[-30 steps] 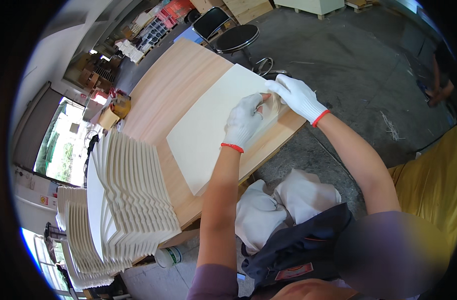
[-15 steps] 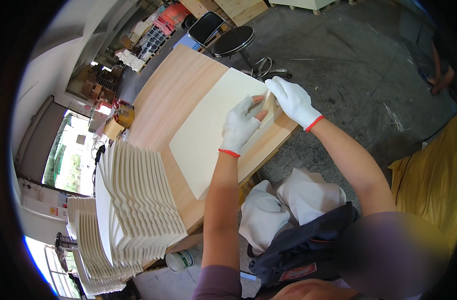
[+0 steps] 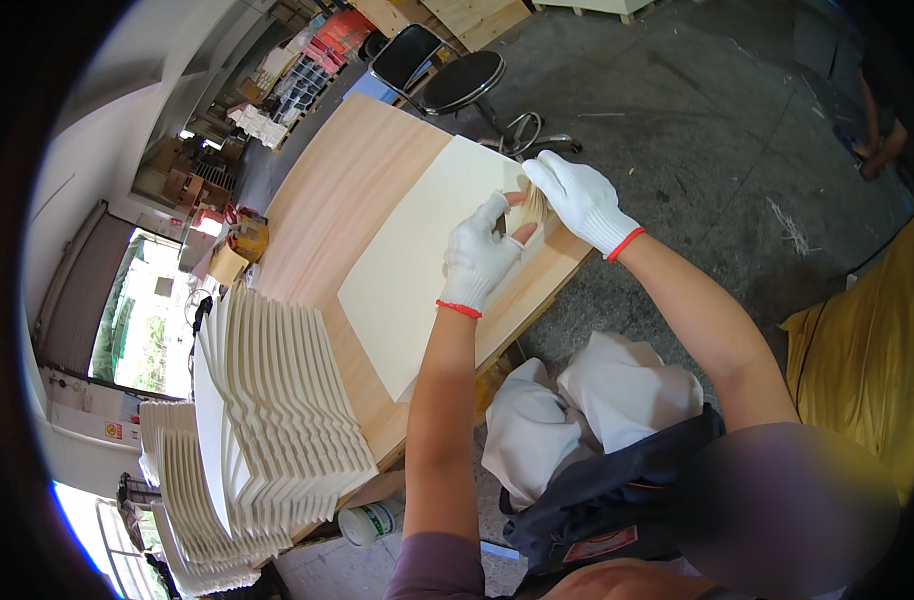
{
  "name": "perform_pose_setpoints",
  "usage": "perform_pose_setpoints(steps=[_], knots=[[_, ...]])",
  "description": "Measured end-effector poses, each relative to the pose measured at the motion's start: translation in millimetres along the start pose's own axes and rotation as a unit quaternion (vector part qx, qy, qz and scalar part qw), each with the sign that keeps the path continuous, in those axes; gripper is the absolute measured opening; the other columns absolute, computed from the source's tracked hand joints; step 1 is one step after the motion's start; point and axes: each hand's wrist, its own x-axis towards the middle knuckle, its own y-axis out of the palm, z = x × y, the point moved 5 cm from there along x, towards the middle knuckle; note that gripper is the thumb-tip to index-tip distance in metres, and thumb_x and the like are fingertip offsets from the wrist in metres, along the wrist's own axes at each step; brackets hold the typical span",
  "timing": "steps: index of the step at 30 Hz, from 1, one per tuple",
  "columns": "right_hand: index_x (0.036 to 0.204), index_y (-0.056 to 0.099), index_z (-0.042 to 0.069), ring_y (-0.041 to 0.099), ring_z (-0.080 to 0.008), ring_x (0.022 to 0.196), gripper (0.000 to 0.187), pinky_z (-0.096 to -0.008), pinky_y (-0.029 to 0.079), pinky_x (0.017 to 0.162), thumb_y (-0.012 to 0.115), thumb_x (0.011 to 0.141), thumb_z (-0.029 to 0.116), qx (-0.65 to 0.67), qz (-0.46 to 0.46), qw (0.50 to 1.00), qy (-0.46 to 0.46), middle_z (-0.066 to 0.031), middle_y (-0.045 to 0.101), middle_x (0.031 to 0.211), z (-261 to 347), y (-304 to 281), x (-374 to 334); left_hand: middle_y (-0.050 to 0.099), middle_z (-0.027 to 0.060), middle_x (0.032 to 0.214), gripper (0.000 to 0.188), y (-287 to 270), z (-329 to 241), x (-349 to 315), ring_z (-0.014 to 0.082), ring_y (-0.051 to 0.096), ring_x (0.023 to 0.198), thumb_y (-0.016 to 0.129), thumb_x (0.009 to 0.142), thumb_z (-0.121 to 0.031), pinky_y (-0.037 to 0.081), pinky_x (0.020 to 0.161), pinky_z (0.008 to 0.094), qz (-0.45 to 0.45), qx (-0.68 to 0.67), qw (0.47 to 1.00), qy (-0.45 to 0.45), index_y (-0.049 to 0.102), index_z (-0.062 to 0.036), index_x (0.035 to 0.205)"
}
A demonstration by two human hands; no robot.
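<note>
A flat stack of cream-white sheets (image 3: 402, 275) lies on the wooden table (image 3: 362, 165). Its right-hand corner is bent up, so a fan of thin edges (image 3: 535, 207) shows between my hands. My right hand (image 3: 575, 200), in a white knit glove with a red cuff, is closed over that corner with the fingers together; its thumb is hidden. My left hand (image 3: 477, 252) wears a matching glove with thumb and forefinger tips bare. Those two fingers are spread apart beside the fanned edges, with the palm above the top sheet. Whether the fingertips touch the edges, I cannot tell.
Wavy-edged piles of white sheets (image 3: 282, 410) stand at the table's left end. A white tub (image 3: 370, 522) sits below the near edge. Beyond the table are a black round stool (image 3: 464, 82) and a chair. Yellow cloth (image 3: 857, 345) hangs at right; another person (image 3: 882, 145) is far right.
The whole view has shifted slightly. My left forefinger and thumb have come a little closer to the fanned corner; the right hand keeps its hold.
</note>
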Motion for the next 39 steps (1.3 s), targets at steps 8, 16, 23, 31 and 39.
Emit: perform_pose_setpoints(steps=[8,16,23,31,39], knots=[[0.104,0.059,0.007,0.064,-0.0434,0.088,0.057,-0.0521,0.045,0.075,0.037,0.104,0.059,0.008,0.041,0.999,0.018,-0.0223,0.066,0.089,7.9,-5.4,-3.3,0.063,0.0061,0.08,0.036,-0.9,11.5,0.9,0.0187,0.06,0.072,0.069,0.093,-0.02,0.05,0.068,0.0331,-0.013,-0.051,0.998,-0.02,0.066,-0.02,0.129],[0.105,0.057,0.009,0.064,-0.0431,0.086,0.05,-0.0526,0.046,0.073,0.038,0.105,0.055,-0.001,0.029,0.999,0.013,-0.0218,0.067,0.087,5.9,-3.8,-1.7,0.063,0.0068,0.08,0.029,1.1,11.6,1.2,0.0217,0.061,0.073,0.071,0.092,-0.022,0.05,0.069,0.0353,0.002,0.005,1.0,-0.017,0.067,-0.0202,0.121],[0.106,0.058,0.01,0.065,-0.043,0.089,0.048,-0.0529,0.048,0.075,0.037,0.105,0.054,-0.003,0.022,1.0,0.012,-0.022,0.068,0.09,4.1,-3.8,-2.8,0.044,0.0002,0.065,0.034,0.3,4.8,-1.0,0.0094,0.043,0.061,0.078,0.087,-0.017,0.043,0.06,0.0291,0.003,0.001,0.999,-0.043,0.068,-0.0134,0.119],[0.102,0.058,0.008,0.065,-0.0415,0.087,0.06,-0.0496,0.047,0.076,0.036,0.102,0.064,0.041,0.035,0.998,0.024,-0.0207,0.067,0.087,6.9,-5.3,-4.8,0.05,0.0016,0.067,0.043,-0.6,8.4,0.0,0.0103,0.048,0.062,0.074,0.09,-0.018,0.045,0.063,0.0287,-0.017,-0.017,1.0,0.001,0.066,-0.0178,0.132],[0.102,0.059,0.008,0.067,-0.0394,0.084,0.064,-0.0487,0.049,0.075,0.035,0.101,0.067,0.026,0.02,0.999,0.018,-0.0196,0.069,0.084,2.9,-4.9,-3.6,0.052,0.0027,0.077,0.043,-1.2,-0.7,-1.1,0.0094,0.049,0.07,0.071,0.093,-0.016,0.046,0.07,0.0258,0.034,0.001,0.999,-0.033,0.064,-0.0156,0.135]])
